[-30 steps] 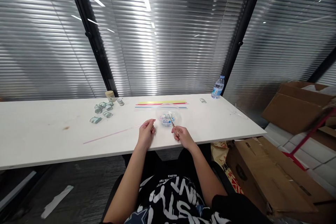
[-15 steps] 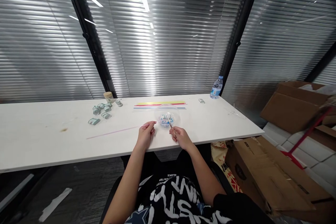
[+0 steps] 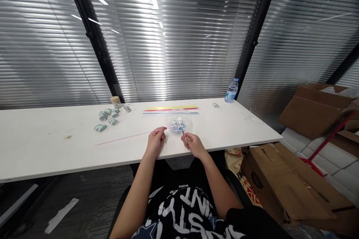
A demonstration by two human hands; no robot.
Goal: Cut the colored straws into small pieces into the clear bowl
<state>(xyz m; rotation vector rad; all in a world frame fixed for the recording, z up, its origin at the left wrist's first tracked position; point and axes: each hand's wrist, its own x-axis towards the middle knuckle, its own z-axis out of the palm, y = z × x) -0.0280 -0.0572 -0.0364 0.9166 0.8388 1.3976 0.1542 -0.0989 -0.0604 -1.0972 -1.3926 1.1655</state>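
My left hand (image 3: 156, 140) is closed, pinching a long thin pink strip (image 3: 126, 137) between thumb and fingers. The strip trails left across the table, and its short right end pokes out over a clear round bowl (image 3: 186, 115). Small blue, white and pinkish pieces (image 3: 176, 128) lie inside this bowl. In my right hand (image 3: 193, 144) is a pair of scissors (image 3: 182, 130), blades pointing up and away over the bowl, close to the strip's end. Whether the blades touch the strip is too small to tell.
Yellow, red and blue strips (image 3: 171, 110) lie behind the bowl on the white table (image 3: 56, 157). Several wire-clasp jars (image 3: 103, 116) and a wooden-lidded jar (image 3: 115, 101) stand left. A water bottle (image 3: 231, 91) is at the back right; cardboard boxes (image 3: 291, 179) sit beyond the table's right side.
The pink strip has shifted slightly right, its end reaching farther over the bowl toward the scissors. My hands stay in nearly the same place; the view has tilted a little.
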